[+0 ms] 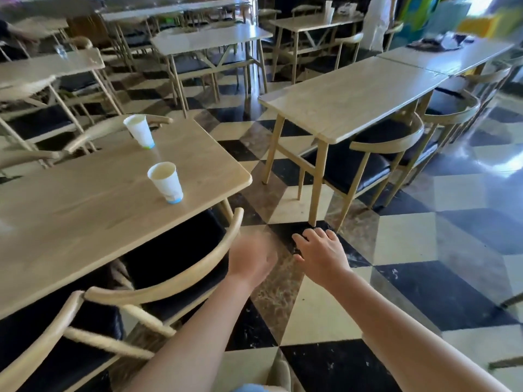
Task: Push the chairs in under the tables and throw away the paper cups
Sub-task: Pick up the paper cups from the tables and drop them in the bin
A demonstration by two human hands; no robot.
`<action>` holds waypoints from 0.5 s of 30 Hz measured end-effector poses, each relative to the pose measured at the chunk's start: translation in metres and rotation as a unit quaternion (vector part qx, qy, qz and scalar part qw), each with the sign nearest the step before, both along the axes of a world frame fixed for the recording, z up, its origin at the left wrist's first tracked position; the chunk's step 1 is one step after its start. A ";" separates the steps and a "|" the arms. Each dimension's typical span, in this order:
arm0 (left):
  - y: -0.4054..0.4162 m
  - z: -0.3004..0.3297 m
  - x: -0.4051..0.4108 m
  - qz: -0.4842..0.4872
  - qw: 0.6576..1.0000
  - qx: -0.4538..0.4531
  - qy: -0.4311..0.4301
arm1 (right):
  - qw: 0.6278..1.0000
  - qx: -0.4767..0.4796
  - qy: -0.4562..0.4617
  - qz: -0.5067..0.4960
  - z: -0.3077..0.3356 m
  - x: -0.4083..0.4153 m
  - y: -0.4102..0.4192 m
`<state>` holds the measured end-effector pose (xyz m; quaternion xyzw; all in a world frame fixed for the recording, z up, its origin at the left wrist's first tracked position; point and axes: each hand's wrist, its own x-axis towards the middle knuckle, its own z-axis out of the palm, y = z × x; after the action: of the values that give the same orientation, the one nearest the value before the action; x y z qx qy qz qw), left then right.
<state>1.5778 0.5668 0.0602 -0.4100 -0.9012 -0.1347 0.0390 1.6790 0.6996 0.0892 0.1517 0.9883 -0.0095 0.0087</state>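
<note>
Where cups [165, 182] stand, empty hands [321, 254] (blurred).

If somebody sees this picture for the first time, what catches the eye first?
Two white paper cups stand upright on the near table at left. In the foreground, two empty hands reach out over the checkered floor, beside a chair tucked under that table.

no readable text anywhere (cups' print blurred).
</note>
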 end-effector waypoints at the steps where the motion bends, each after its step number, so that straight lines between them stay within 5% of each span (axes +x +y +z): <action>1: 0.017 0.003 -0.008 -0.003 1.000 0.004 0.001 | 1.000 0.002 0.002 -0.002 0.001 -0.008 0.015; 15: 0.174 -0.005 -0.118 0.045 0.998 -0.039 0.016 | 0.997 -0.015 0.002 0.070 -0.015 -0.137 0.190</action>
<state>1.4595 0.7404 0.0552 -0.3721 -0.9227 -0.0905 0.0437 1.5425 0.8901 0.0741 0.0825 0.9963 -0.0235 0.0097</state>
